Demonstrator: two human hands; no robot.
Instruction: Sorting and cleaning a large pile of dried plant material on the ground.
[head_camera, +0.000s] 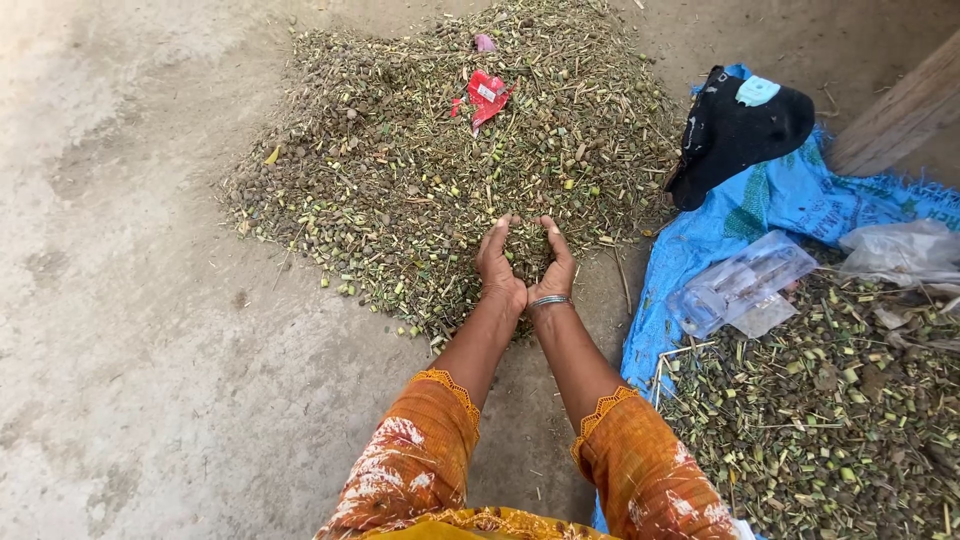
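A red torn wrapper (486, 97) lies near the top of the big pile of chopped stems (400, 170) on the concrete floor (130, 330), and a small pink scrap (484, 43) is just above it, at the pile's far edge. At the right, a blue woven sack (700, 250) is spread on the floor; on it lie a clear plastic packet (742, 285), flat and rectangular, and a crumpled clear bag (900, 250) further right. A black cloth (735, 135) w/ a light blue label patch (757, 91) sits on the sack's upper part. A second heap of stems (830, 410) covers the sack at bottom right. A wood plank (900, 115) leans in the top right corner.

Left hand (498, 262) & right hand (554, 262) are side by side, heels almost touching, palms facing each other, fingers curved into a cup. Between them they hold a scoop of stem pieces (526, 255), at the near edge of the big pile. The hands are not closed tight; the cup is open at the top. A metal bangle (549, 300) is on the right wrist. Orange sleeves (420, 450) cover both forearms.
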